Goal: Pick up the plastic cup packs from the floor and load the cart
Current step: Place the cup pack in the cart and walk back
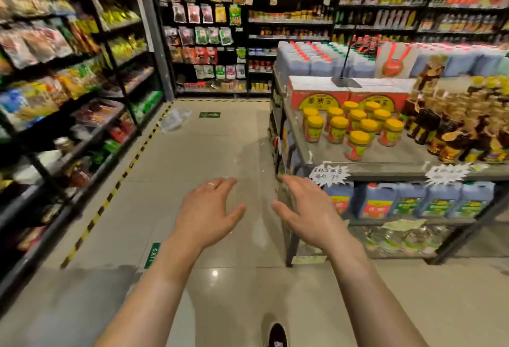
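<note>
A clear plastic cup pack [174, 119] lies on the tiled floor far ahead, beside the foot of the left shelving. My left hand [210, 207] and my right hand [305, 209] are held out in front of me at waist height, fingers spread and relaxed, holding nothing. Both hands are well short of the pack. No cart is in view.
Tall snack shelves [63, 104] line the left, edged by yellow-black floor tape [110, 197]. A display stand [385, 166] with yellow-lidded jars, dark bottles and blue jugs juts in on the right. The aisle floor [198, 153] runs between them to back shelves. My shoe [278, 335] shows below.
</note>
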`<state>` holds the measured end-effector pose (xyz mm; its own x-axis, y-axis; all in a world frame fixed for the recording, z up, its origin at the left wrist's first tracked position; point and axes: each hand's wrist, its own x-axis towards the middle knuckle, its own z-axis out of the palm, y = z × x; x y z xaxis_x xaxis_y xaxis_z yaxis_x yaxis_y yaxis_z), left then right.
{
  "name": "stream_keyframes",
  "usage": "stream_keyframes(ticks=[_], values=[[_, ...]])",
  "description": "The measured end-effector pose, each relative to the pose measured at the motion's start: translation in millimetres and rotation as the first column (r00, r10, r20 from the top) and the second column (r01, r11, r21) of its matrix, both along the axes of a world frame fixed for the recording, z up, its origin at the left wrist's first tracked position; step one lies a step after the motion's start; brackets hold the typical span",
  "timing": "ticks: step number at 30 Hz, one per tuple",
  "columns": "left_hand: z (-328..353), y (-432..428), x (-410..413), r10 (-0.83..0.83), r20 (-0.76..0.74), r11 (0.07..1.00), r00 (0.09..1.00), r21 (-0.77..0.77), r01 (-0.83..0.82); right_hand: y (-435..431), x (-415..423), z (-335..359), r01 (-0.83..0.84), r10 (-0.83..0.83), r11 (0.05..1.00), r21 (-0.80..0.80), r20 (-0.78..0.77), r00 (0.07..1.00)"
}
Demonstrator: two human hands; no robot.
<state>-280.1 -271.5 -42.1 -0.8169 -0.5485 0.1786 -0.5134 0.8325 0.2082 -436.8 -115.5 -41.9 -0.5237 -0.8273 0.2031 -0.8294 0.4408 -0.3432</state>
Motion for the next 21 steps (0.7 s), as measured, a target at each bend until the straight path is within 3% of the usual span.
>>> stream_keyframes(ticks=[8, 14, 21], values=[[0.6, -154.1, -97.1, 0.229, 0.027, 0.973, 0.973, 0.029, -0.230, -178.3, -138.9, -0.3, -0.180, 0.177, 0.982, 0.064, 0.044, 0.983], [0.7, -263.2, -139.4, 0.381, 0.063, 0.924, 0.922, -0.033, -0.380, -310.6, -210.7, 5.7, -0.250, 0.250, 0.964, 0.086, 0.015, 0.968], [-12.8, -420.4, -184.6, 0.429, 0.047, 0.903, 0.902, -0.035, -0.428, -478.7, -258.8, -11.8, -0.295, 0.309, 0.935, 0.198, -0.043, 0.950]])
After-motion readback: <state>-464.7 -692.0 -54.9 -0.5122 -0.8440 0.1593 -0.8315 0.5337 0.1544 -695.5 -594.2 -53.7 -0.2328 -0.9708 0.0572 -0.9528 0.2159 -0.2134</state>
